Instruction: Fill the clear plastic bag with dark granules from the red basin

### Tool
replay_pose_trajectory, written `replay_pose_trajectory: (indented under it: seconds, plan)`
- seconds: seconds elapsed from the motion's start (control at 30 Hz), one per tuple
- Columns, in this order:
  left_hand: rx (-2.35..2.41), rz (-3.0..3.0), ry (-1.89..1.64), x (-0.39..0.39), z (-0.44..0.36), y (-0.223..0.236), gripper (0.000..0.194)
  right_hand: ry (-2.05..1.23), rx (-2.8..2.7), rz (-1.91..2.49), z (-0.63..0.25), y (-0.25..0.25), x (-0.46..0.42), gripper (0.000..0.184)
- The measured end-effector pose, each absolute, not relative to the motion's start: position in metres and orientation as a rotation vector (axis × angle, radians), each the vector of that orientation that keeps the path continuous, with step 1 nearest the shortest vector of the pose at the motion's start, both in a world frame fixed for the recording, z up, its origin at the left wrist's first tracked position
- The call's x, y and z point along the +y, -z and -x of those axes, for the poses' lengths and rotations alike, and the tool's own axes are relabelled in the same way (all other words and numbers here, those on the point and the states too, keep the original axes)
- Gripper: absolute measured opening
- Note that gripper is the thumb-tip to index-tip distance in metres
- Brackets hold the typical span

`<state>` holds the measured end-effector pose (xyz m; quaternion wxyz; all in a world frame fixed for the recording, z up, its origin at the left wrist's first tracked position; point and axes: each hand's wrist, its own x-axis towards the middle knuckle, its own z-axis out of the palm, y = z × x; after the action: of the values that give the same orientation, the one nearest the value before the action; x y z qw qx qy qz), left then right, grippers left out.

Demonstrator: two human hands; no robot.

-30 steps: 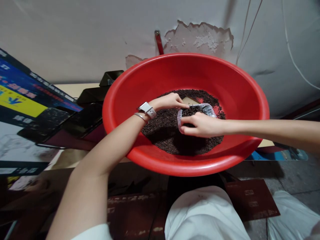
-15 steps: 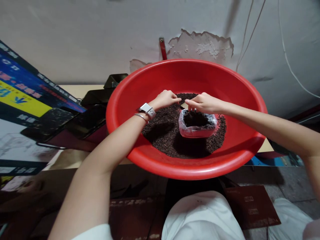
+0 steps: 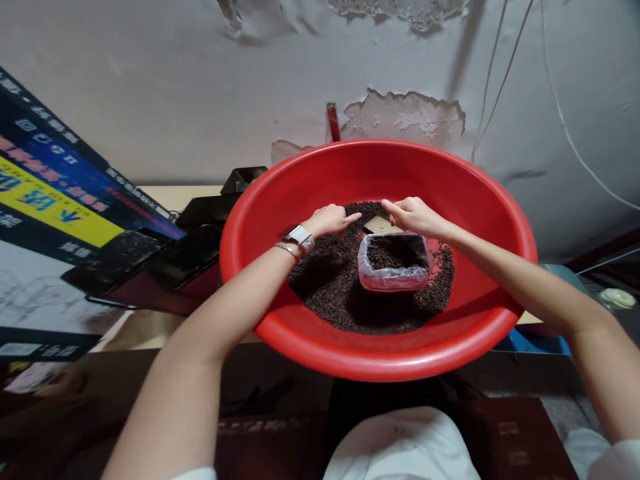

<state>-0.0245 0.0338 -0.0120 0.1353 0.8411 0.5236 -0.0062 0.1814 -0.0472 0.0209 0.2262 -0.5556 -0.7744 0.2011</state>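
Head view: a wide round red plastic basin (image 3: 480, 193) holds a heap of dark brown loose granules (image 3: 340, 293). On the heap, toward the basin's right side, stands a small clear plastic bag (image 3: 394, 275), open-topped and filled with the granules. The left hand (image 3: 331, 220) and right hand (image 3: 415, 215), fingers loosely curled and holding nothing visible, rest on the granules just behind the bag.

I get one head view only: it looks forward and down, close over the red basin (image 3: 490, 200), wall (image 3: 150, 87) behind, my knees at bottom edge.
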Motion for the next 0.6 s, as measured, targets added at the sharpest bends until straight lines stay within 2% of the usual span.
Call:
replay_pose_trajectory:
  seconds: [0.07,0.17,0.27,0.37,0.47,0.53,0.6]
  plan:
    - [1.496,-2.442,0.012,0.035,0.025,0.014,0.064,-0.559,-2.206,1.478,-0.188,-0.021,-0.044,0.055]
    - [1.463,-2.475,0.046,0.038,0.027,0.017,0.044,-0.483,-2.386,1.458,-0.199,-0.02,-0.038,0.042]
    - [1.363,-2.366,0.082,0.034,0.026,0.021,0.044,-0.491,-2.49,1.62,-0.207,-0.018,-0.033,0.039]
    - [1.101,-1.996,0.208,0.018,0.019,0.021,0.051,-0.886,-2.478,1.831,-0.212,-0.014,-0.033,0.051]
    - [0.914,-1.684,0.249,0.001,0.012,0.017,0.053,-1.386,-2.341,1.783,-0.215,-0.011,-0.034,0.055]
    - [0.922,-1.605,0.213,-0.004,0.009,0.013,0.055,-1.476,-2.284,1.72,-0.216,-0.009,-0.033,0.053]
    - [0.955,-1.681,0.147,-0.004,0.008,0.009,0.058,-1.399,-2.285,1.736,-0.217,-0.01,-0.031,0.049]
